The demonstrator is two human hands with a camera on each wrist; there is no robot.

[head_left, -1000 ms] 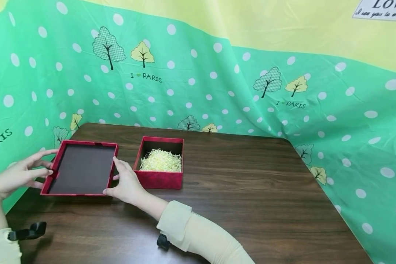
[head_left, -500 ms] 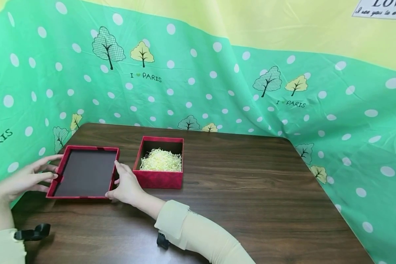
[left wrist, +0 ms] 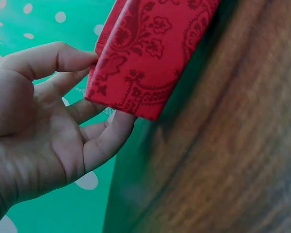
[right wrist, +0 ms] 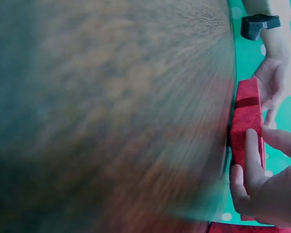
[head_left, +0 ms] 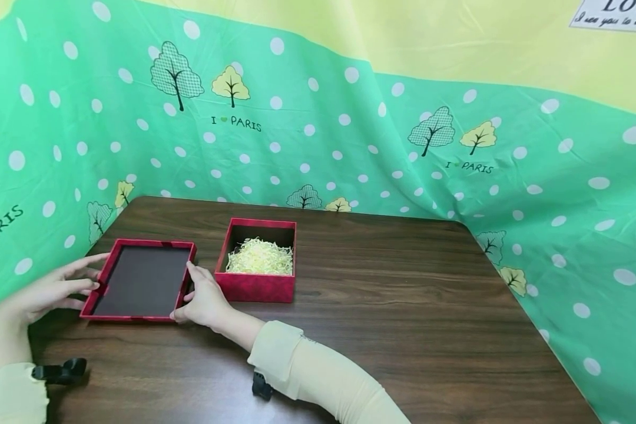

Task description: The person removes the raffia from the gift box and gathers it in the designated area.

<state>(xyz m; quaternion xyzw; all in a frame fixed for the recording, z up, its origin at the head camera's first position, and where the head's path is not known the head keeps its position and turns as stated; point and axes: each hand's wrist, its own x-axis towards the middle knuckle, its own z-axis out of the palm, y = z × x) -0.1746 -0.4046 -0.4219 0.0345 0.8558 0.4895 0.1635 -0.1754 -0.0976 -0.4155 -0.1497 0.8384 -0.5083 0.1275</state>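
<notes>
A shallow red box lid (head_left: 143, 282) is at the left of the table, its dark inside facing up. My left hand (head_left: 53, 293) holds its left edge, thumb on the rim and fingertips beneath the corner in the left wrist view, where the lid's wall (left wrist: 150, 58) shows a dark floral pattern. At the opposite edge, my right hand (head_left: 208, 300) grips the lid, with fingers spread along the red side (right wrist: 247, 116) in the right wrist view. Just right of that hand stands the deep red box (head_left: 257, 288), open at the top, holding pale yellow shredded paper (head_left: 259, 258).
The brown wooden table (head_left: 403, 306) extends to the right of the box. A green dotted cloth (head_left: 323, 147) with printed trees hangs behind it and down both sides. Black straps are on both cuffs, such as the left strap (head_left: 60, 372).
Both hands have brought the lid a little down and to the right in the head view, closer to the table and the box. The box has stayed put.
</notes>
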